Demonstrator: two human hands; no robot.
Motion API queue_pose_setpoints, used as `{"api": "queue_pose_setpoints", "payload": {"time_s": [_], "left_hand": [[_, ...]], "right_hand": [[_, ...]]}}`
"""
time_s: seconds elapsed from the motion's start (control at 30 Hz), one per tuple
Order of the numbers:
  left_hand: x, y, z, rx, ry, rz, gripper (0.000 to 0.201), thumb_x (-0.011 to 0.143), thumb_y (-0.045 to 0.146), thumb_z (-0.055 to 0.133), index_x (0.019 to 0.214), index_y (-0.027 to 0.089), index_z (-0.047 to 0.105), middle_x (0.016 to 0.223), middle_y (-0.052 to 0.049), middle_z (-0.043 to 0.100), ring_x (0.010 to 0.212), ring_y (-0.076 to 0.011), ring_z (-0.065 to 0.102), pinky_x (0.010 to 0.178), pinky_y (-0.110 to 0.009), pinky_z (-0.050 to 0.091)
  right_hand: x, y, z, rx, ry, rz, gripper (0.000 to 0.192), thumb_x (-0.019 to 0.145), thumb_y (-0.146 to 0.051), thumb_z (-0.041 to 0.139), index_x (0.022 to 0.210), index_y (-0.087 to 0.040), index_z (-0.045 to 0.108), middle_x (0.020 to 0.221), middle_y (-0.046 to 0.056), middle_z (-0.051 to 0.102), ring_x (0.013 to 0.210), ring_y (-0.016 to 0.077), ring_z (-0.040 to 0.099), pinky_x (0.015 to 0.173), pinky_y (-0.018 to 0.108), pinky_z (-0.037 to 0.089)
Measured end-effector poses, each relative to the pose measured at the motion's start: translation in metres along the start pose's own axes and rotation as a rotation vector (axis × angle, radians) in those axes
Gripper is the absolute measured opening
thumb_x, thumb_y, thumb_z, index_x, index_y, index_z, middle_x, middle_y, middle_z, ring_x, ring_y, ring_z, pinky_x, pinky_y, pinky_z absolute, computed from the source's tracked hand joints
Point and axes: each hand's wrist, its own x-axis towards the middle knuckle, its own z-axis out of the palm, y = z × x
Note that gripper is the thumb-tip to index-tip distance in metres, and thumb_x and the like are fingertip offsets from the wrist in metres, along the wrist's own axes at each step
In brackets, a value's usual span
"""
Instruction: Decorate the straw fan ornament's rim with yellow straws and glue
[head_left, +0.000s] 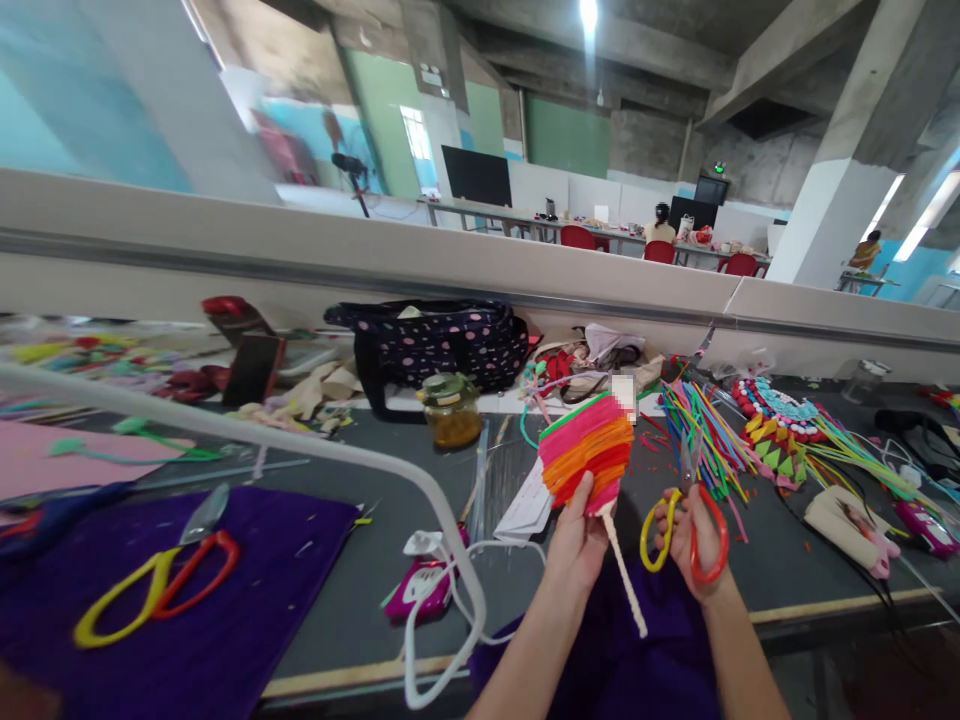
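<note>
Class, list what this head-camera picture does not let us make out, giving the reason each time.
All in the head view:
Back of the striped fan: faces away from the camera.
Left hand's fingertips, apart from the thumb: behind the fan.
Writing on the white paper: too small.
Most contents of the dotted bag: hidden by its sides.
Brown shape, lower left: blurred and cut off by the picture's edge.

Fan (589, 450) striped pink, orange, green; scissors (694, 515) red-yellow.
</note>
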Motion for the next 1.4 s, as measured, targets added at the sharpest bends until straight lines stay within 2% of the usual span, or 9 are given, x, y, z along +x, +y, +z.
{"api": "queue_pose_setpoints", "payload": {"time_s": [0.1, 0.23, 0.4, 0.67, 0.87, 0.93, 1.0, 1.17, 1.4], "left_hand": [[0.000, 0.004, 0.001, -0.005, 0.043, -0.068, 0.018, 0.084, 0.006, 0.061, 0.101, 0.011, 0.063, 0.073, -0.006, 0.074, 0.053, -0.0148, 0.069, 0.051, -0.023, 0.058], [-0.001, 0.006, 0.002, -0.020, 0.059, -0.140, 0.009, 0.085, 0.008, 0.060, 0.093, 0.010, 0.063, 0.071, -0.006, 0.073, 0.048, -0.0138, 0.067, 0.049, -0.023, 0.058], [-0.002, 0.004, 0.001, -0.073, 0.068, -0.282, 0.002, 0.086, 0.013, 0.061, 0.085, 0.011, 0.062, 0.062, -0.002, 0.070, 0.043, -0.0117, 0.063, 0.047, -0.021, 0.057], [-0.006, 0.004, -0.002, -0.076, 0.089, -0.402, 0.012, 0.083, 0.021, 0.067, 0.079, 0.011, 0.061, 0.060, -0.003, 0.068, 0.042, -0.0116, 0.062, 0.046, -0.022, 0.058], [-0.009, 0.005, -0.003, -0.093, 0.049, -0.465, 0.012, 0.088, 0.019, 0.060, 0.080, 0.009, 0.060, 0.058, -0.004, 0.067, 0.043, -0.0115, 0.062, 0.045, -0.021, 0.057], [-0.012, 0.003, -0.003, -0.069, 0.040, -0.400, 0.008, 0.087, 0.015, 0.059, 0.082, 0.010, 0.060, 0.060, -0.003, 0.068, 0.043, -0.0113, 0.062, 0.045, -0.021, 0.056], [-0.015, 0.000, -0.003, -0.025, 0.020, -0.251, 0.003, 0.084, 0.009, 0.061, 0.087, 0.010, 0.062, 0.065, -0.004, 0.071, 0.047, -0.0122, 0.065, 0.048, -0.021, 0.057], [-0.022, -0.007, -0.006, 0.134, -0.122, 0.083, 0.031, 0.074, 0.008, 0.071, 0.104, 0.012, 0.066, 0.084, -0.007, 0.076, 0.070, -0.0189, 0.073, 0.072, -0.027, 0.059], [-0.028, -0.011, -0.011, 0.212, -0.220, 0.138, 0.043, 0.063, 0.013, 0.080, 0.104, 0.011, 0.068, 0.094, -0.010, 0.076, 0.088, -0.0254, 0.072, 0.084, -0.033, 0.057]], "right_hand": [[-0.004, 0.017, 0.001, -0.254, 0.190, -0.149, 0.042, 0.081, -0.056, 0.059, 0.101, -0.019, 0.054, 0.076, 0.001, 0.061, 0.060, 0.0151, 0.057, 0.053, 0.026, 0.047], [-0.013, 0.023, 0.003, -0.545, 0.192, -0.354, 0.038, 0.082, -0.043, 0.062, 0.111, -0.018, 0.056, 0.087, 0.003, 0.063, 0.075, 0.0176, 0.061, 0.071, 0.031, 0.049], [-0.022, 0.011, 0.010, -0.777, 0.223, -0.568, 0.032, 0.085, -0.039, 0.060, 0.109, -0.018, 0.058, 0.097, 0.008, 0.064, 0.087, 0.0212, 0.061, 0.077, 0.033, 0.050], [-0.026, 0.008, 0.017, -0.545, 0.249, -0.399, 0.031, 0.084, -0.042, 0.060, 0.103, -0.017, 0.058, 0.074, 0.000, 0.061, 0.060, 0.0145, 0.058, 0.058, 0.025, 0.048], [-0.030, 0.006, 0.016, -0.440, 0.216, -0.337, 0.031, 0.084, -0.042, 0.060, 0.103, -0.018, 0.057, 0.075, 0.000, 0.060, 0.063, 0.0143, 0.058, 0.060, 0.024, 0.049], [-0.032, 0.005, 0.017, -0.409, 0.212, -0.322, 0.031, 0.083, -0.041, 0.061, 0.103, -0.017, 0.057, 0.075, 0.000, 0.059, 0.064, 0.0141, 0.058, 0.061, 0.025, 0.050], [-0.032, 0.003, 0.018, -0.348, 0.227, -0.316, 0.031, 0.081, -0.040, 0.064, 0.100, -0.017, 0.058, 0.075, 0.000, 0.059, 0.065, 0.0138, 0.058, 0.061, 0.025, 0.050], [-0.030, -0.011, 0.024, -0.055, 0.212, -0.226, 0.033, 0.078, -0.040, 0.067, 0.100, -0.019, 0.055, 0.069, -0.004, 0.052, 0.049, 0.0082, 0.048, 0.045, 0.020, 0.043], [-0.019, -0.023, 0.031, 0.087, 0.179, -0.192, 0.035, 0.076, -0.039, 0.070, 0.100, -0.020, 0.052, 0.061, -0.008, 0.049, 0.046, 0.0081, 0.048, 0.044, 0.021, 0.043]]}}
